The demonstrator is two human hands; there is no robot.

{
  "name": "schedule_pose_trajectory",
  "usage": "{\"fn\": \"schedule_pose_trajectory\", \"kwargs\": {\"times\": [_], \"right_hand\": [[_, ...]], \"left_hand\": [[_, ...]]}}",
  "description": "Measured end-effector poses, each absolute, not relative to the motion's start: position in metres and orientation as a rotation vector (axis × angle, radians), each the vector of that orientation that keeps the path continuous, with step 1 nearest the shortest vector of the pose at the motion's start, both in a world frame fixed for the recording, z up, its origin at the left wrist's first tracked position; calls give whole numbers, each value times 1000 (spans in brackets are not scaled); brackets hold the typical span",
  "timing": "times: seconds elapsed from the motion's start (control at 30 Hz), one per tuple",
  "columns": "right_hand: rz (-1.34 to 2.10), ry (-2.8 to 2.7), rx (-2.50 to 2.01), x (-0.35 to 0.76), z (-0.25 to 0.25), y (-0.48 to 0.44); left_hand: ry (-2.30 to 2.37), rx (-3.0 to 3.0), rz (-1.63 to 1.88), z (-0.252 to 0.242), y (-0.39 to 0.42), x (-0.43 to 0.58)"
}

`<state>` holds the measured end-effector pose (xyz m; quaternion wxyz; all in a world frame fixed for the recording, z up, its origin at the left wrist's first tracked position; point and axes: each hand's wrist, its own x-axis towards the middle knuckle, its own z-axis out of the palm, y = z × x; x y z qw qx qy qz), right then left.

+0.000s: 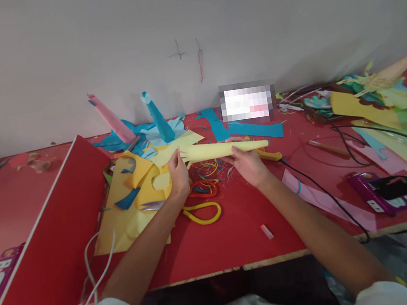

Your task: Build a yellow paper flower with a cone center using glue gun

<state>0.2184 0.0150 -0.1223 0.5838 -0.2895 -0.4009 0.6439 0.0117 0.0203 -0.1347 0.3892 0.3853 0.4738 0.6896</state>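
Note:
A pale yellow paper cone lies level between my hands, its narrow blue-tipped end pointing right and its wide end cut into strips. My left hand pinches the strips at the wide end. Around the middle of the cone, my right hand is closed, thumb on top. Under my left forearm lie scissors with yellow and red handles, partly hidden. Just past my right hand is a yellow glue gun with a black cord. Yellow paper sheets with cut-outs lie left of my left hand.
A pink paper cone and a blue paper cone stand at the back by the wall. A red board rises at the left. Blue strips, an eraser, a purple box and cables lie on the red table.

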Motion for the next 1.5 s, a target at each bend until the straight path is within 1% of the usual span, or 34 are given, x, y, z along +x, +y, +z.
{"fn": "schedule_pose_trajectory", "kwargs": {"times": [0.33, 0.47, 0.63, 1.0, 1.23, 1.5], "right_hand": [[1436, -1023, -708, 211, -122, 9], [1385, -1076, -732, 210, -123, 8], [1367, -1101, -694, 210, -124, 8], [1365, -1083, -657, 210, -126, 10], [1399, -942, -605, 212, -114, 9], [1463, -902, -558, 223, -109, 12]], "left_hand": [[1312, 1099, 1768, -138, 19, 7], [1423, 1202, 1785, -134, 15, 8], [1445, 1219, 1797, -127, 11, 11], [1577, 1416, 1673, -126, 10, 9], [1467, 1358, 1768, -128, 10, 11], [1313, 1459, 1651, -133, 16, 8]]}}
